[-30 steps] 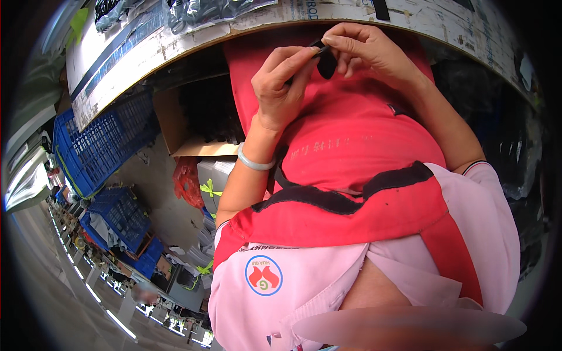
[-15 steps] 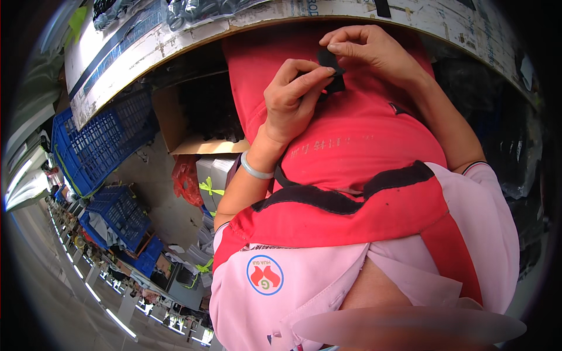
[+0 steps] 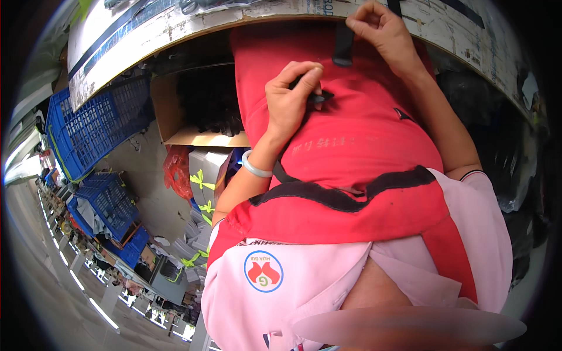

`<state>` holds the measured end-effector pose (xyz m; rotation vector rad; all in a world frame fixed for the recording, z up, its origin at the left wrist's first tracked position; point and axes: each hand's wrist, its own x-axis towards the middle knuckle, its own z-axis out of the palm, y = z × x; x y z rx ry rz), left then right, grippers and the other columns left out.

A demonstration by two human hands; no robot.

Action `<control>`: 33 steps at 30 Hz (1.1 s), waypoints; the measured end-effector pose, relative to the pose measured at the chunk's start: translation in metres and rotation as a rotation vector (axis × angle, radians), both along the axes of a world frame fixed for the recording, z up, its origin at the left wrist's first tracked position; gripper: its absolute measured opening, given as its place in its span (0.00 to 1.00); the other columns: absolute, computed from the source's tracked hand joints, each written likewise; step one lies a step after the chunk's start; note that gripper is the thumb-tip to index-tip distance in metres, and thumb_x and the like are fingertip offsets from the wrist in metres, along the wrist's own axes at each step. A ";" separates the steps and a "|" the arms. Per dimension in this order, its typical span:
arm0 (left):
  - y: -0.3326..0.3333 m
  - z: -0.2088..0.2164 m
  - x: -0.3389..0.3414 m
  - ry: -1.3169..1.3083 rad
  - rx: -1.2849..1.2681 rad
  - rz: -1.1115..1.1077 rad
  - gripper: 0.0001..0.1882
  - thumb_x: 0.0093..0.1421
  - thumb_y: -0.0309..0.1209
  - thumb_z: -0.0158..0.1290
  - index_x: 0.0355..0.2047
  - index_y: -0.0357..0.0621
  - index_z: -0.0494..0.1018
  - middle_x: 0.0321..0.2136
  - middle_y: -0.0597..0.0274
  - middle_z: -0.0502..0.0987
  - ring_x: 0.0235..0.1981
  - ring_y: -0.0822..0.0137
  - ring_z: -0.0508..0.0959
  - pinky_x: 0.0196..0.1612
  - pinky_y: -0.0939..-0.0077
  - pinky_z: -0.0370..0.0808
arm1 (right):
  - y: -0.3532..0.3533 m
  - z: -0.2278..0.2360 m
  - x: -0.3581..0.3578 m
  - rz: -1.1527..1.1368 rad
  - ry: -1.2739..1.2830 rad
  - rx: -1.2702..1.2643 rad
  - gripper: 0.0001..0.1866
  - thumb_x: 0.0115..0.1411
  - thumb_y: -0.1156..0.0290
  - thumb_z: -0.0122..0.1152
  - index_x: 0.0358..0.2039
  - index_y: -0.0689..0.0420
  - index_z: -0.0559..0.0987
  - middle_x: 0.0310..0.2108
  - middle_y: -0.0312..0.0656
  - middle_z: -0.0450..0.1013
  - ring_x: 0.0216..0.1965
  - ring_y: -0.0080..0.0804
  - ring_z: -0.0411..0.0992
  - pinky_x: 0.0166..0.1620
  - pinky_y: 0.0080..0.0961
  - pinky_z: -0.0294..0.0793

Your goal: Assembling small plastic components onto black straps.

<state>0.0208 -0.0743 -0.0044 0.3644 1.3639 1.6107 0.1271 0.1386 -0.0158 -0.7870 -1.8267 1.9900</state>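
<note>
My right hand (image 3: 383, 38) is closed at the table's front edge, thumb and fingertips pinching the top of a short black fabric strip (image 3: 343, 48). The strip hangs down over the red apron (image 3: 351, 126). Lower and to the left, my left hand (image 3: 288, 96) has its fingers curled in with the thumb against the index finger. A small dark piece (image 3: 319, 98) pokes out beneath those fingers; its kind cannot be made out. The two hands are apart, both above my lap.
Ahead runs the worn white edge of a worktable (image 3: 234, 30), with black straps lying on top. Under it on the left is an open cardboard box (image 3: 205, 138) of dark items. Blue plastic crates (image 3: 82, 137), a red plastic bag (image 3: 177, 172) and bundles tied with yellow-green ribbon (image 3: 202, 180) stand farther left.
My right hand has moved up and away toward the table with the black strip, which now hangs from it. Before, the strip was between both hands. My left hand stays near its place.
</note>
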 end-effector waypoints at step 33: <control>0.030 -0.013 -0.029 -0.624 0.004 -0.118 0.10 0.63 0.33 0.53 0.37 0.38 0.72 0.27 0.60 0.74 0.27 0.66 0.78 0.22 0.76 0.77 | 0.068 0.036 -0.012 -0.057 -0.073 1.387 0.09 0.59 0.70 0.61 0.39 0.57 0.79 0.34 0.39 0.76 0.32 0.31 0.74 0.37 0.25 0.73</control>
